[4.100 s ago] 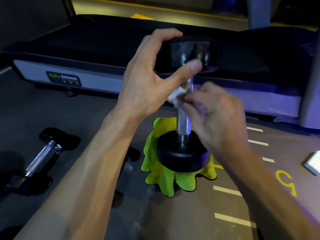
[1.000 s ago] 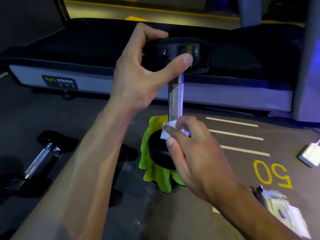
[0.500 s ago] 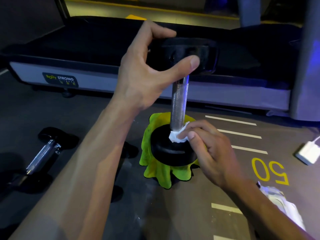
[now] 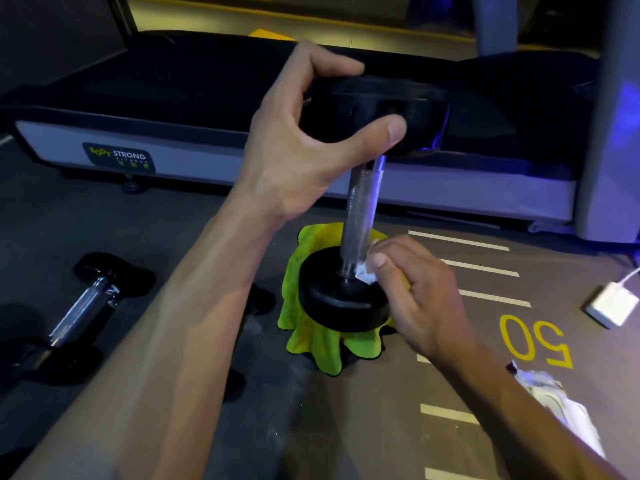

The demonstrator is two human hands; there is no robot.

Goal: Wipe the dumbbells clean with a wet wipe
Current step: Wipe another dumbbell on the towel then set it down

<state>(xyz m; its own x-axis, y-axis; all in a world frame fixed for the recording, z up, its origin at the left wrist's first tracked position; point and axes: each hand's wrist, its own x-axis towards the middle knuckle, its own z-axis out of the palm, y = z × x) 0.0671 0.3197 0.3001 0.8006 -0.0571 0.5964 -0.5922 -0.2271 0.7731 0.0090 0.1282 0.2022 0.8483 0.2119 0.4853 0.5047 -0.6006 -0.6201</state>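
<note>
Left hand [image 4: 304, 147] grips upright dumbbell [image 4: 360, 209] by its top head; right hand [image 4: 415, 292] pinches wet wipe [image 4: 365, 274] at handle base. Next: wipe lower head.

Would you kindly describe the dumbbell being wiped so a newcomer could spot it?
Start at the treadmill; in front of it a green cloth lies on the floor. The dumbbell stands upright on it, unlike the other dumbbell lying flat to the left.
</note>
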